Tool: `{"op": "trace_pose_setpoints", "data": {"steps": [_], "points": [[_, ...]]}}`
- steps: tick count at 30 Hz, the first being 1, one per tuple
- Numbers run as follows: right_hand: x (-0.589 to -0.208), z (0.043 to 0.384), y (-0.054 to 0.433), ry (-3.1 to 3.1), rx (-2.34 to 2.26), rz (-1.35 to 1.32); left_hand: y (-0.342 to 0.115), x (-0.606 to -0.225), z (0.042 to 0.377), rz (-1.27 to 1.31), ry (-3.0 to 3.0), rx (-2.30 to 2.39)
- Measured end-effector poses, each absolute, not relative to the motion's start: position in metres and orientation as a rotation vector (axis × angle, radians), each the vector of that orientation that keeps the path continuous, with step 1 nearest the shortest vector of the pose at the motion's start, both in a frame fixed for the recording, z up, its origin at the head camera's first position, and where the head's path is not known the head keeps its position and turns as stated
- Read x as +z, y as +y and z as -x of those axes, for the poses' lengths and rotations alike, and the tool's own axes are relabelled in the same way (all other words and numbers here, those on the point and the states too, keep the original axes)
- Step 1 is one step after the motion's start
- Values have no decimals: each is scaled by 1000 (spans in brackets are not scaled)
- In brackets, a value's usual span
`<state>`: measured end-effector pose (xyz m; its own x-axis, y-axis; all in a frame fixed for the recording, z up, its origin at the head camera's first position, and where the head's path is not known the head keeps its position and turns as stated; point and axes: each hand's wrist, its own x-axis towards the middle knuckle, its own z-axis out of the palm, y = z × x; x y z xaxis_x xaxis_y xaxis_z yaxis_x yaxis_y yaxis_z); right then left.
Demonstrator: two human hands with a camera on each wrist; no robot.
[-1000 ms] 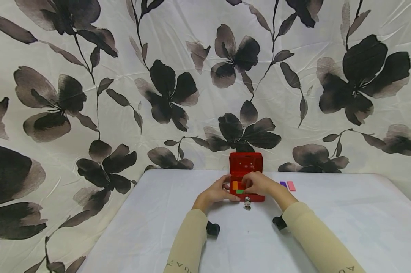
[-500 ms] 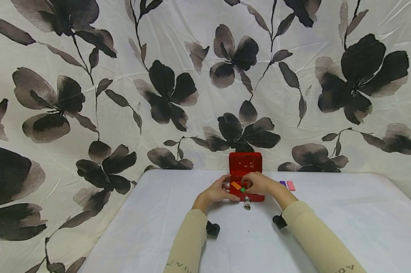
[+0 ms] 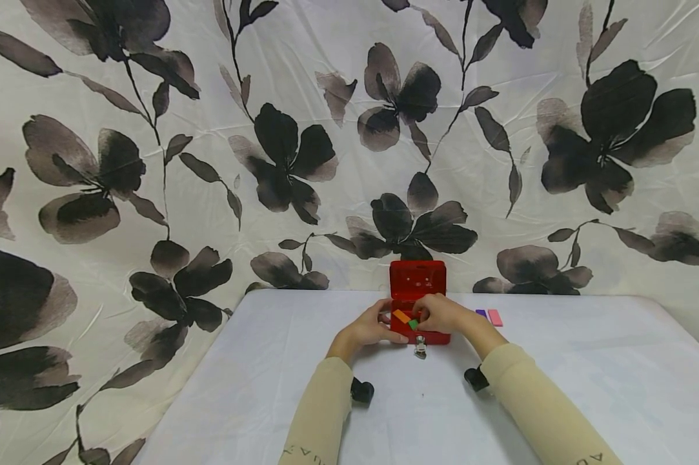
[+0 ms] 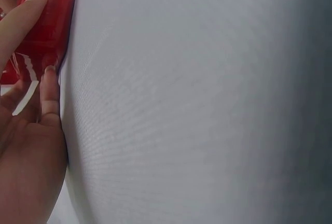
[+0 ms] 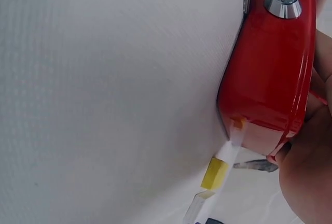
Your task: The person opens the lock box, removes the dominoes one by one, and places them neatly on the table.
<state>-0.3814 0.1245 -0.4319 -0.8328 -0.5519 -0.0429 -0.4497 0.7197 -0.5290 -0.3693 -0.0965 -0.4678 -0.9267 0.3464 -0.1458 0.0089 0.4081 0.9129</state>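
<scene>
A red cash box [image 3: 436,338] stands on the table with its lid [image 3: 417,281] raised. My left hand [image 3: 369,326] holds its left side, thumb along the front and fingers at the side wall; the left wrist view shows the thumb on the red front [image 4: 49,22]. Over the box's right part, my right hand [image 3: 439,313] reaches in with curled fingers. At its fingertips is a green block [image 3: 413,324], seemingly pinched. An orange block [image 3: 401,316] lies slanted beside the green one. The right hand covers the rest of the inside.
A silver key bunch [image 3: 421,349] hangs at the box's front lock [image 5: 282,1]. Right of the box lie a purple block [image 3: 481,314] and a pink block [image 3: 496,318]. The right wrist view shows a yellow block [image 5: 214,173] near the box. Behind the table hangs a floral cloth [image 3: 303,77].
Inside the box, the orange block has turned from upright to slanted. The green block has turned and shifted slightly right, at the right fingertips. The left hand has stayed in place.
</scene>
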Motion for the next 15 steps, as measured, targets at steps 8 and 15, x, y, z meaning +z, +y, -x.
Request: {"op": "trace_pose_setpoints", "data": {"steps": [8,15], "points": [[-429,384,127,2669,-798,839,-96,-467,369,-303,2365,1511],[-426,386,131,2639,-781,941,-96,-464,366,-296,2368,1507]]}}
